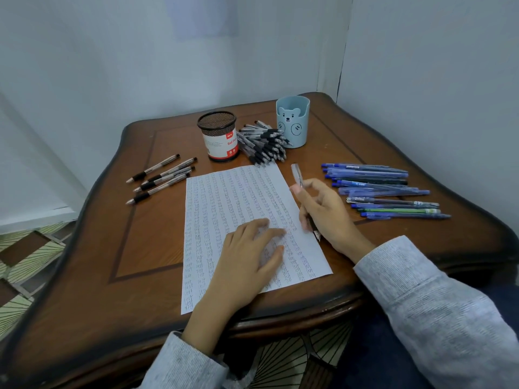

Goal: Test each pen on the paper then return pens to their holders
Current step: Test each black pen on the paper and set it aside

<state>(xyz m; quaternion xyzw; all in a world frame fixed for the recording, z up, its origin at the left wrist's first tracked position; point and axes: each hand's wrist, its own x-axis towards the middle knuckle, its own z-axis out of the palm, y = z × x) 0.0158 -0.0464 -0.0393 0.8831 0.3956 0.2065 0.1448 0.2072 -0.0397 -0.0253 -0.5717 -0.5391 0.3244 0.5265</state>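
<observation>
A white paper (224, 197) covered in small rows of writing lies on the wooden table (157, 248). My left hand (250, 254) rests flat on the paper's lower middle. My right hand (325, 211) holds a clear black-grip pen (297, 175) at the paper's right edge, its tip pointing down near the edge. A black mesh holder (217, 136) with a red-and-white label and a light blue bear holder (292, 122) stand at the back. A pile of black pens (264, 144) lies between them.
Several black-grip pens (160, 178) lie loose to the left of the paper. Several blue pens (384, 192) lie in a row at the right. Walls close in behind and to the right. Patterned floor shows at the left.
</observation>
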